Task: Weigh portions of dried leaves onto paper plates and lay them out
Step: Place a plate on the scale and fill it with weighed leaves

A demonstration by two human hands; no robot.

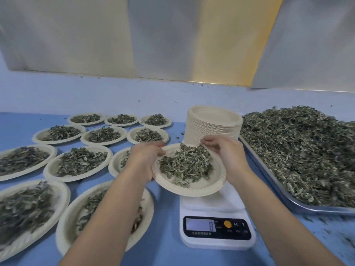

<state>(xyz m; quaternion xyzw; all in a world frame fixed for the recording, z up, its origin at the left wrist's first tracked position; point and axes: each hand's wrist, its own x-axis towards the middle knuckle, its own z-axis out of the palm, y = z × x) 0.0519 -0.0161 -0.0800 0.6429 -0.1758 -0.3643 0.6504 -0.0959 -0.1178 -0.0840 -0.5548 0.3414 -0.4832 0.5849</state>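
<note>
The left hand (146, 152) grips the left rim of a paper plate (201, 189), with the fingers curled over the edge. The right hand (226, 150) grips the far right rim in the same way. The plate carries a portion of dried leaves (184, 166) and sits tilted, with its near edge lower. It is held over the platform of a white digital kitchen scale (217, 239); contact between plate and platform cannot be determined. The scale display (199, 225) shows a single digit that is too blurred to read with certainty.

A tall stack of unused paper plates (211, 127) stands directly behind the scale. To the right, a metal tray (288, 200) holds a large heap of loose dried leaves (299, 150), and its near corner lies just beside the scale.

To the left, filled plates (78, 164) are laid out in rows on the blue tabletop (167, 227), each carrying a mound of leaves. The left forearm crosses above two of them. Leaf fragments are scattered on the tabletop near the tray.
</note>
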